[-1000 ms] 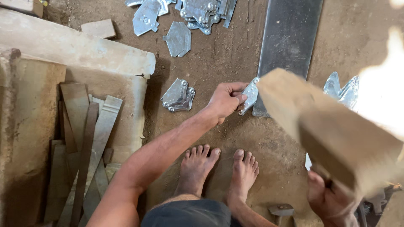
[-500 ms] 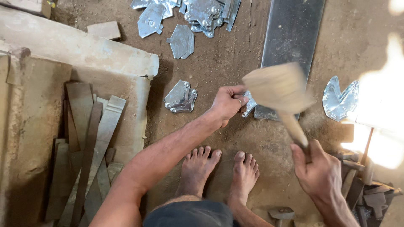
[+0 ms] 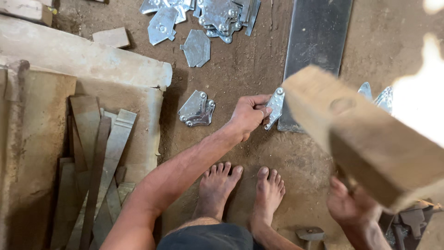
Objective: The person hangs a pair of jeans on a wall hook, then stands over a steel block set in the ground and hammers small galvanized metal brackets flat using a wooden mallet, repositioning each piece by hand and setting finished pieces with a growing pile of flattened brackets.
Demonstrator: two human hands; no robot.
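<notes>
The small metal plate [image 3: 276, 107] lies on the dirt floor, tilted against the lower left corner of the dark steel slab [image 3: 317, 55], its long axis roughly upright in view. The left hand [image 3: 247, 115] pinches its left edge, arm outstretched. The right hand [image 3: 351, 208] clasps a wooden mallet [image 3: 370, 139] raised right of the plate.

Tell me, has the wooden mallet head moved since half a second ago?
Yes. The wooden mallet head was over the near end of the flat steel bar, beside the left hand; it is now raised, larger in view and right of the bar.
</notes>
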